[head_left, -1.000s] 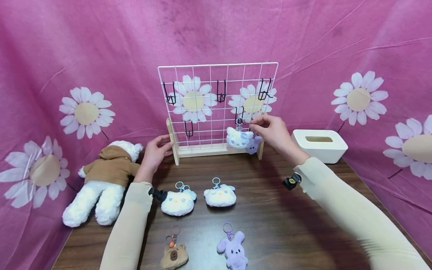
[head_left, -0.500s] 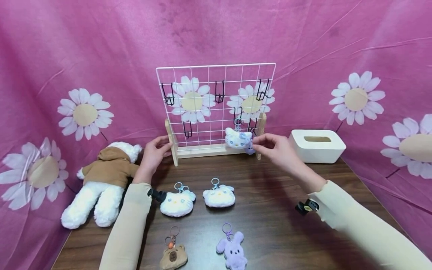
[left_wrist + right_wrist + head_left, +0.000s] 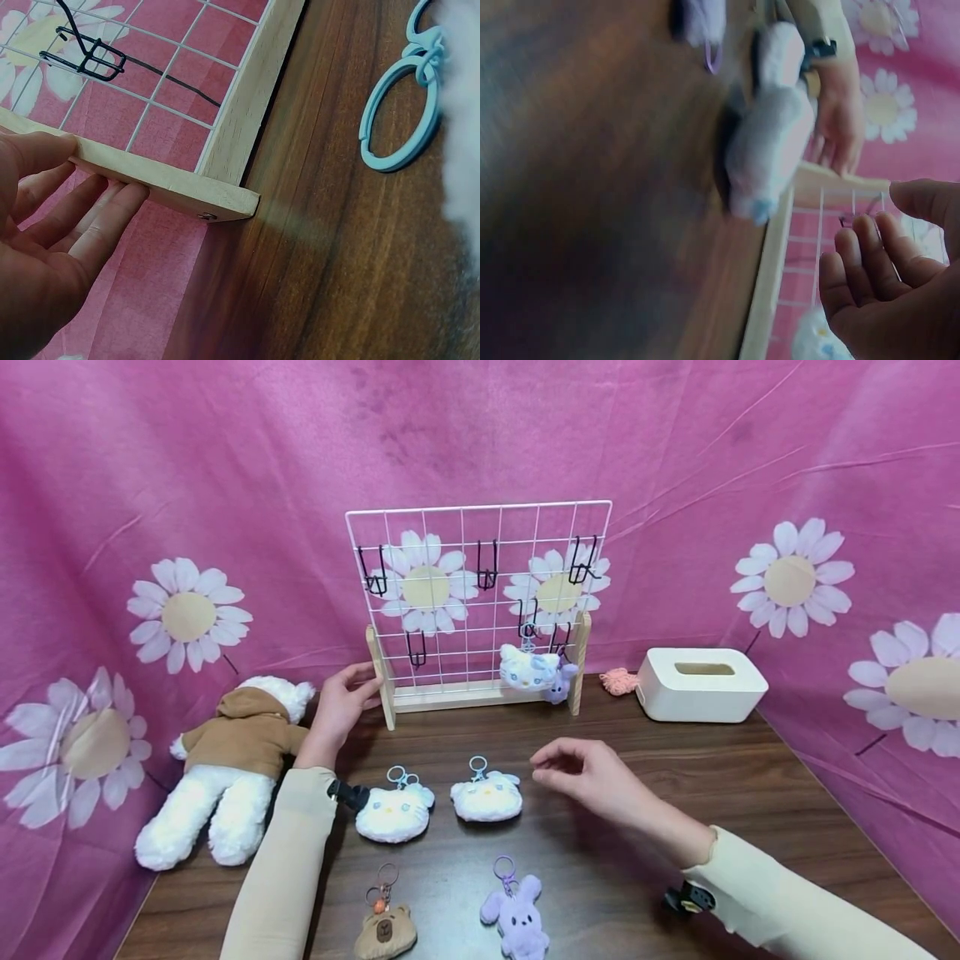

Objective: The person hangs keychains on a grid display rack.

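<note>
My left hand [image 3: 343, 700] holds the left wooden upright of a white wire display rack [image 3: 480, 695]. In the left wrist view its thumb lies on one face and the fingers [image 3: 112, 214] on the other. My right hand [image 3: 592, 777] hovers over the table with loosely bent fingers and nothing in them, right of a white cat plush keychain [image 3: 487, 797]. Another white cat keychain [image 3: 393, 814] lies to the left. On the rack's lower right hooks hang a white cat keychain [image 3: 528, 668] and, partly behind it, a purple bunny keychain [image 3: 559, 685].
Nearer the front lie a brown capybara-like keychain [image 3: 385, 932] and a purple bunny keychain [image 3: 517, 917]. A teddy bear in a brown hoodie [image 3: 240, 735] lies at left. At right stands a white tissue box [image 3: 702, 693] beside a pink fluffy thing [image 3: 619, 682]. Several black hooks [image 3: 487, 568] hang on the grid.
My right hand has moved away from the hanging keychains, down toward the table's front. The purple bunny and the pink thing now show more fully. My left hand stays on the rack.
</note>
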Demonstrator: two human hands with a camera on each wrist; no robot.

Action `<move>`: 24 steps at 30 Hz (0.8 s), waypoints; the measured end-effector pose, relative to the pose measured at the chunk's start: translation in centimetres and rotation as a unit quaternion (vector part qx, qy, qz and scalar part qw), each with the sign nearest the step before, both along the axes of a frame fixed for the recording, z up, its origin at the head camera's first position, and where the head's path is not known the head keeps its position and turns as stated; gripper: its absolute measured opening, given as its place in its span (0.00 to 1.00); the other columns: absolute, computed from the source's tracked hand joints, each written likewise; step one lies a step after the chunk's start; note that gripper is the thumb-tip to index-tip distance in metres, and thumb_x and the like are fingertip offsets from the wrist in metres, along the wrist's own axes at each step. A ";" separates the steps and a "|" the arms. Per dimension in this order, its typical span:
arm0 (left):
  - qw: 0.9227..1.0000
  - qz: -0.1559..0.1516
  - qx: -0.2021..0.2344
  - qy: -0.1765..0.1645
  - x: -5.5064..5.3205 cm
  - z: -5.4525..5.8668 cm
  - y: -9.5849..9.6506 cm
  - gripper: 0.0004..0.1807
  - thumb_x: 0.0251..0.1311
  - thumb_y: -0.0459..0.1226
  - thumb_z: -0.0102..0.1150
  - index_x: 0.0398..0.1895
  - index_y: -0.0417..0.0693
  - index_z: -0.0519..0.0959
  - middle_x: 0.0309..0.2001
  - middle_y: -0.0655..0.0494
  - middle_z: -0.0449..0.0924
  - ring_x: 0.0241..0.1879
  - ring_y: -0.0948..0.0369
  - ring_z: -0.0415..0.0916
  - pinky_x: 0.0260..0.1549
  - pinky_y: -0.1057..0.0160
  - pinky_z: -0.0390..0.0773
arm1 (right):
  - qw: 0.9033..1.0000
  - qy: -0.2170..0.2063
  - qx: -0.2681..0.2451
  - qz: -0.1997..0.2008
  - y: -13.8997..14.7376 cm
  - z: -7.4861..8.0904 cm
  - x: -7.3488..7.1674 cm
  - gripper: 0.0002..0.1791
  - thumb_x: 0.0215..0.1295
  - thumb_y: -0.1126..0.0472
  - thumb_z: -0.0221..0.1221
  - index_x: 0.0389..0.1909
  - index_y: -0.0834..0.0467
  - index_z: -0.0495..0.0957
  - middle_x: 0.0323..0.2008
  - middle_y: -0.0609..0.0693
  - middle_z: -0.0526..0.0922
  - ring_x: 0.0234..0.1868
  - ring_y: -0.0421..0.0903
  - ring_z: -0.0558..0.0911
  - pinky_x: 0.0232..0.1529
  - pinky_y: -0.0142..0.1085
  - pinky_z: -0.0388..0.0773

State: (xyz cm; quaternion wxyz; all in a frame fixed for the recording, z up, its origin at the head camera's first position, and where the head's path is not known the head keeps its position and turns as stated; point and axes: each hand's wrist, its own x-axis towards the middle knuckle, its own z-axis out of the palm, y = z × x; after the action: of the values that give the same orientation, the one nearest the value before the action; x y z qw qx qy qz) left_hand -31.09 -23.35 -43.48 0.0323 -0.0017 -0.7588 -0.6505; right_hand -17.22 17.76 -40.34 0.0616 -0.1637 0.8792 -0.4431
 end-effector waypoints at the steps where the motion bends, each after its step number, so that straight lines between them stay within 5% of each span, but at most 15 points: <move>1: 1.000 0.000 0.000 0.000 0.0 0.0 0.0 0.27 0.84 0.34 0.61 0.80 0.35 0.73 0.75 0.31 0.76 0.57 0.65 0.84 0.62 0.60 0.93 | 1.000 -0.004 -0.001 0.006 -0.2 -0.2 0.3 0.10 0.74 0.55 0.74 0.50 0.53 0.91 0.42 0.45 0.93 0.44 0.41 0.87 0.48 0.30 0.89; 13: 1.000 -0.005 0.006 0.008 -0.2 -0.2 -0.2 0.26 0.84 0.33 0.59 0.79 0.33 0.73 0.72 0.30 0.77 0.54 0.68 0.85 0.55 0.67 0.95 | 0.994 -0.046 -0.041 0.093 -2.2 -3.8 3.1 0.11 0.71 0.60 0.75 0.48 0.62 0.90 0.38 0.46 0.92 0.39 0.32 0.85 0.43 0.26 0.88; 24: 1.000 -0.003 0.007 0.011 -0.1 -0.2 -0.2 0.26 0.84 0.32 0.59 0.79 0.33 0.73 0.72 0.30 0.77 0.51 0.69 0.86 0.53 0.68 0.95 | 0.994 -0.023 0.006 0.104 -3.5 -5.4 4.7 0.09 0.64 0.59 0.79 0.43 0.53 0.91 0.36 0.38 0.91 0.38 0.26 0.83 0.42 0.27 0.88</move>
State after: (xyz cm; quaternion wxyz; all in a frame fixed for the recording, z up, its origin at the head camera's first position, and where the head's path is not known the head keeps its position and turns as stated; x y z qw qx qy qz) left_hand -31.23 -23.52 -43.69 0.0384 -0.0108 -0.7537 -0.6560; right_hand -12.52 14.27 -45.71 0.1287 -0.2437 0.8584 -0.4327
